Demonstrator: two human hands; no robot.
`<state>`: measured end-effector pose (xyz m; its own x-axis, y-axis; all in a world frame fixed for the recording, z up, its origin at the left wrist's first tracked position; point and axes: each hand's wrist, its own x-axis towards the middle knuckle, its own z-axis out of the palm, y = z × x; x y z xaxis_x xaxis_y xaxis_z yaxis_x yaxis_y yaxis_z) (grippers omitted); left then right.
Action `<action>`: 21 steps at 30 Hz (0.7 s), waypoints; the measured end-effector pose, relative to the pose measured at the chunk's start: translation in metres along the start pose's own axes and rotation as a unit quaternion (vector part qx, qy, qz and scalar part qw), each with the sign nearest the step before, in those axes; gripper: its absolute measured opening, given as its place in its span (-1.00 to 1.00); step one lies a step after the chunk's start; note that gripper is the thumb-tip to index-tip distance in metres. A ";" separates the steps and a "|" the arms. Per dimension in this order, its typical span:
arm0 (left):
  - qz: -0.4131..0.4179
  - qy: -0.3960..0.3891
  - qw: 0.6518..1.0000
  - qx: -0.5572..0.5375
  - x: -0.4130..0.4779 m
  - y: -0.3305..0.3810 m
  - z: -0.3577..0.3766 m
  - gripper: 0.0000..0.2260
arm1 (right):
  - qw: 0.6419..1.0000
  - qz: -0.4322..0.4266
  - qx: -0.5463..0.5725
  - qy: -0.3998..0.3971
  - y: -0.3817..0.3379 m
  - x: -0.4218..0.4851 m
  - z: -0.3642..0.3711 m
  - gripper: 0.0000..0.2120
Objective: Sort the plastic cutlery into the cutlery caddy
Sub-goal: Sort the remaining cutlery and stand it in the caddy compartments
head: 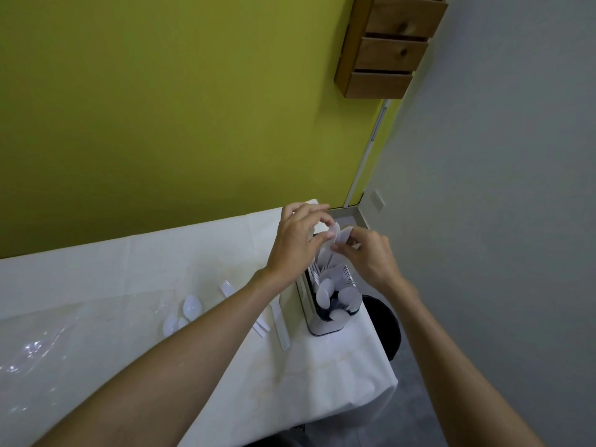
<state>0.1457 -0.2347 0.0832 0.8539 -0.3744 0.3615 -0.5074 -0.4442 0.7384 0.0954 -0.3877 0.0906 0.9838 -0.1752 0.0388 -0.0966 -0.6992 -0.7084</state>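
A white cutlery caddy [322, 327] stands near the table's right edge, holding several white plastic spoons [323, 296] and forks [346, 275] upright. Both hands hover over its far end. My left hand [298, 243] and my right hand [367, 256] each pinch white spoons [338, 235] that stand in the caddy's far compartment; how the spoons divide between the hands is hard to tell. Loose white spoons [192, 307] and knives [280, 325] lie on the table left of the caddy, partly under my left forearm.
The table wears a white cloth [129, 285] with a glossy clear sheet [38, 346] at the left. A green wall runs behind it. A black bin [385, 327] stands on the floor just right of the table. Wooden drawers [387, 50] hang high on the wall.
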 end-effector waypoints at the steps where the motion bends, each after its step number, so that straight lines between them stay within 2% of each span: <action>1: 0.020 -0.005 1.000 0.019 -0.002 -0.003 0.000 -0.96 | 1.000 -0.010 0.003 -0.003 -0.001 0.000 -0.001 -0.92; 4: 0.050 -0.017 0.998 0.032 -0.010 -0.014 -0.001 -0.88 | 0.997 -0.060 0.012 0.049 -0.003 -0.003 -0.001 -0.63; 6: 0.043 -0.015 0.999 0.012 -0.018 -0.016 -0.002 -0.77 | 0.991 -0.111 -0.003 0.072 -0.007 -0.007 0.002 -0.55; 9: 0.011 -0.010 1.000 -0.017 -0.029 -0.013 -0.005 -0.57 | 0.976 -0.184 -0.118 0.004 0.000 -0.011 0.013 -0.48; 11: -0.007 -0.026 1.000 0.007 -0.033 -0.013 -0.007 -0.49 | 0.962 -0.199 -0.183 -0.049 0.014 -0.016 0.023 -0.43; 13: -0.004 -0.040 0.998 0.044 -0.036 -0.016 -0.011 -0.48 | 0.960 -0.192 -0.192 -0.065 0.022 -0.018 0.032 -0.38; 15: 0.023 -0.047 0.996 0.073 -0.037 -0.021 -0.013 -0.46 | 0.967 -0.184 -0.168 -0.048 0.018 -0.016 0.034 -0.34; 18: 0.037 -0.061 0.995 0.075 -0.038 -0.027 -0.016 -0.43 | 0.973 -0.194 -0.126 -0.005 0.000 -0.012 0.034 -0.35; 21: 0.009 -0.050 0.998 0.036 -0.041 -0.029 -0.017 -0.37 | 0.984 -0.157 -0.075 0.040 -0.010 -0.003 0.042 -0.60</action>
<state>0.1272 -0.1926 0.0566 0.8310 -0.4605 0.3121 -0.5319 -0.4934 0.6882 0.0995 -0.3517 0.0680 0.9541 0.0161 0.2990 0.1833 -0.8210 -0.5407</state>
